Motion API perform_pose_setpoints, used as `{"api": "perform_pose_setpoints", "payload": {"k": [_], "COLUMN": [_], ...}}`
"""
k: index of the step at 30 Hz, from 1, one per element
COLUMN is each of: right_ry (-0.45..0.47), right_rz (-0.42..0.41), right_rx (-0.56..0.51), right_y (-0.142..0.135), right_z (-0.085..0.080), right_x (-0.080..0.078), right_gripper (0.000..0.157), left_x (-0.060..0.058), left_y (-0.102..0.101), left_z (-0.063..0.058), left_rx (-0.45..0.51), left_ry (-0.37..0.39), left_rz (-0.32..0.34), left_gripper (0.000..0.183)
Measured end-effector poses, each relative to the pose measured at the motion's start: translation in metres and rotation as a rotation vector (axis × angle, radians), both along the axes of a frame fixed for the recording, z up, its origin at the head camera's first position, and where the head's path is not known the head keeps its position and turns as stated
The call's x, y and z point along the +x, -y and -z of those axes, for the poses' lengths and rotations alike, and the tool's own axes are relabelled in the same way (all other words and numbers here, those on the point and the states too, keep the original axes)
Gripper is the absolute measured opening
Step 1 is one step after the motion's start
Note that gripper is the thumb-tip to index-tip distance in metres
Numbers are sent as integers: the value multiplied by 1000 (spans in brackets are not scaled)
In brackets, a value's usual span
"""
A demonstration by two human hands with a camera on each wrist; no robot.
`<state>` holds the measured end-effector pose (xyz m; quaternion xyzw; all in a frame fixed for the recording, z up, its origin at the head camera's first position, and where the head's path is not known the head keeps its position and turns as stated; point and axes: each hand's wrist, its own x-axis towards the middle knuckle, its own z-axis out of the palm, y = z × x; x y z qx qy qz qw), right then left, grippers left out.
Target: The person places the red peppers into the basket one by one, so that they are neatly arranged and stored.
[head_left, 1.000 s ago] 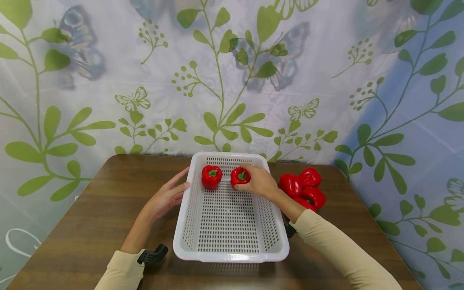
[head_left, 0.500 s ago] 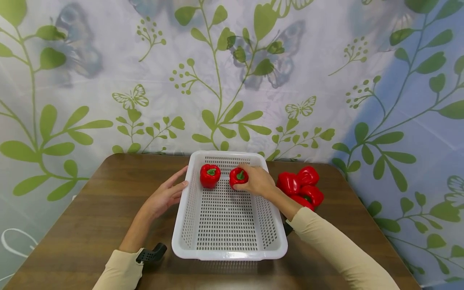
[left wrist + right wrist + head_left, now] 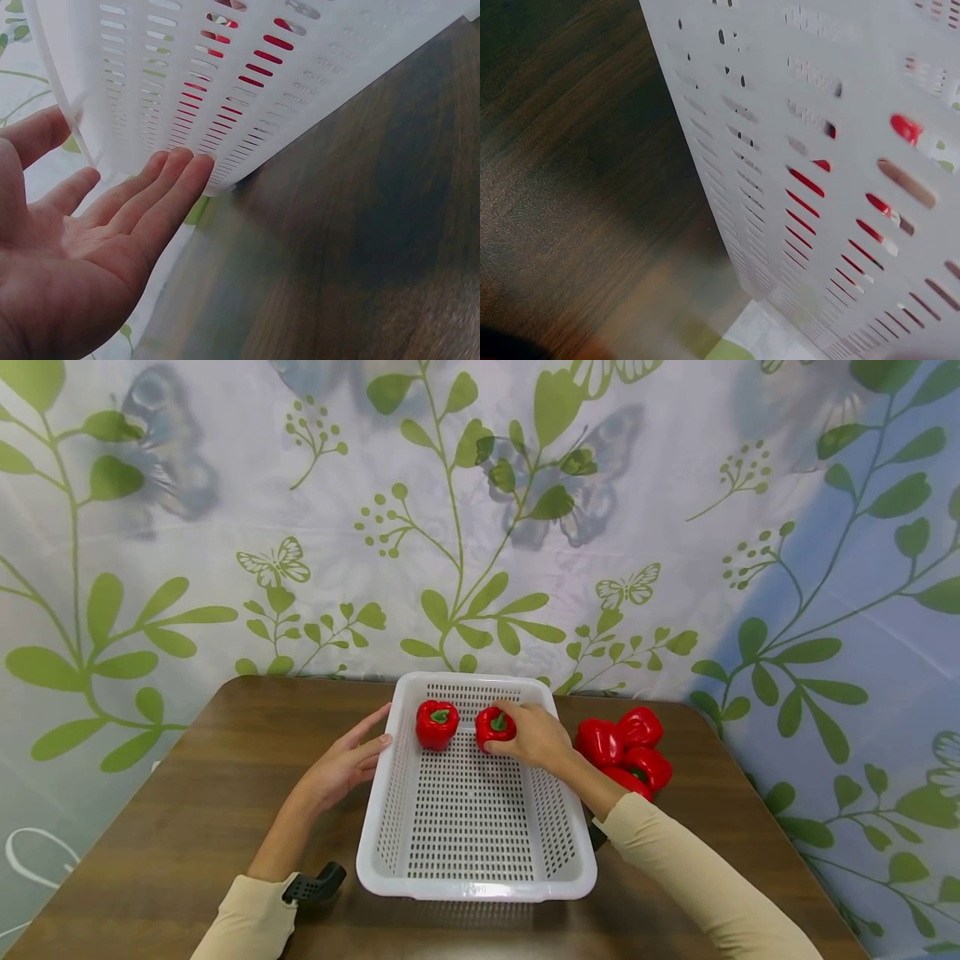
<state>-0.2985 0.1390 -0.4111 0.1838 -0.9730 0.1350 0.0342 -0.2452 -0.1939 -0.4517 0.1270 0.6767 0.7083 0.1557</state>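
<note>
A white perforated plastic basket (image 3: 491,891) stands on the table. Inside it, towards the far end, my right hand (image 3: 537,739) grips a red bell pepper (image 3: 487,725) with a green stem, thumb on the near side and fingers on the far side. Another red bell pepper (image 3: 437,732) stands just left of it. My left hand (image 3: 336,775) is at the basket's left side, fingers extended along the outer wall and thumb near the rim. The left wrist view shows these fingers (image 3: 169,195) against the slotted wall. In the right wrist view, the basket wall (image 3: 769,124) hides the right hand's grip.
Several red bell peppers (image 3: 622,750) lie in a cluster on the brown wooden table (image 3: 225,827), right of the basket and partly behind the right forearm. A patterned cloth (image 3: 465,527) with leaves and butterflies hangs behind the table.
</note>
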Motion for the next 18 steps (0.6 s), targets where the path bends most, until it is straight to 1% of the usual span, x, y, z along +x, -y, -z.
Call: {"api": "perform_pose_setpoints", "payload": {"k": [9,18], "right_ry": [-9,-4], "right_rz": [-1,14], "right_rx": [-19,-45], "right_y": [0,-2], "right_z": [0,2], "right_x": [1,2], "right_gripper": [71,70], "left_x": [2,4], "left_y": [0,-1], "left_z": [1,3], "left_rx": [-4,6], "left_ry": [-6,-17], "left_rz": [-7,1], "left_gripper": [65,65]}}
